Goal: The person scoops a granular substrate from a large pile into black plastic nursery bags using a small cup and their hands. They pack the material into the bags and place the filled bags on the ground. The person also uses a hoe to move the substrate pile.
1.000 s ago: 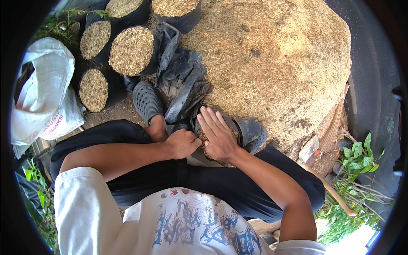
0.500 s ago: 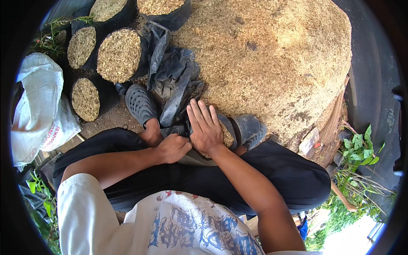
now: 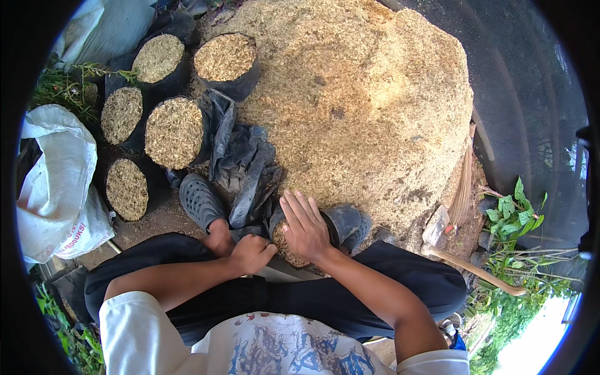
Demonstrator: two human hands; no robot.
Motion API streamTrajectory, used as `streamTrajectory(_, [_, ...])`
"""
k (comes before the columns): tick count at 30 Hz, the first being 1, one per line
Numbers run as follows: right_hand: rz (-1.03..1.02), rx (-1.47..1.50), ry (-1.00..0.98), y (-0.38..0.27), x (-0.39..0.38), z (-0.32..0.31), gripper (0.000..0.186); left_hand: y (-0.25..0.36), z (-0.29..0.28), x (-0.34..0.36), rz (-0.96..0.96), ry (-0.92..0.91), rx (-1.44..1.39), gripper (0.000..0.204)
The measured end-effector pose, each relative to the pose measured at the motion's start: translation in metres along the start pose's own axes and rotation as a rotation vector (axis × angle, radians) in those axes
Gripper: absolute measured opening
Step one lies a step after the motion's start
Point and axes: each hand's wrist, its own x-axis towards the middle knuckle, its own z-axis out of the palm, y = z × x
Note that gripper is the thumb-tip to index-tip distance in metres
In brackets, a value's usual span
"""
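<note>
1. Looking down from the head camera, a seated person works between their knees, at the near edge of a large heap of pale husks (image 3: 356, 100).
2. The right hand (image 3: 304, 226) lies flat, fingers spread, pressing on the fill of a small black grow bag (image 3: 289, 244) held between the feet. Its grip pinches nothing.
3. The left hand (image 3: 252, 253) is curled into a fist at the bag's near rim. Whether it pinches the plastic cannot be told.
4. The bag looks like thin, soft plastic packed with loose, light husk. It would likely sag and spill if lifted by one edge, so holding the rim on both sides or cupping the base seems safest.
5. A pile of empty black bags (image 3: 247, 162) lies just beyond the hands.
6. Five filled bags (image 3: 175, 131) stand upright to the left, with a white sack (image 3: 56, 181) further left.
7. A wooden handle (image 3: 475, 272) rests on the ground at right, near green leaves.
</note>
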Motion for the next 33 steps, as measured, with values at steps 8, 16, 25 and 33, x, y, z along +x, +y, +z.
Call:
streamTrajectory(8, [0.074,-0.1,-0.056,0.011,-0.003,0.022,0.092,-0.01,0.001,0.001,0.15,-0.012,0.133,0.033])
streamTrajectory(16, [0.052,-0.011,-0.004,0.022,-0.001,0.021,0.091,0.022,-0.024,0.019,0.269,-0.258,0.575,0.035])
streamTrajectory(25, [0.166,0.452,0.355,0.013,-0.005,-0.028,0.051,0.094,-0.079,0.051,-0.21,-0.274,0.696,0.071])
streamTrajectory(33, [0.793,-0.089,-0.353,0.088,-0.014,-0.099,0.054,0.116,-0.066,0.059,0.084,-0.015,0.929,0.049])
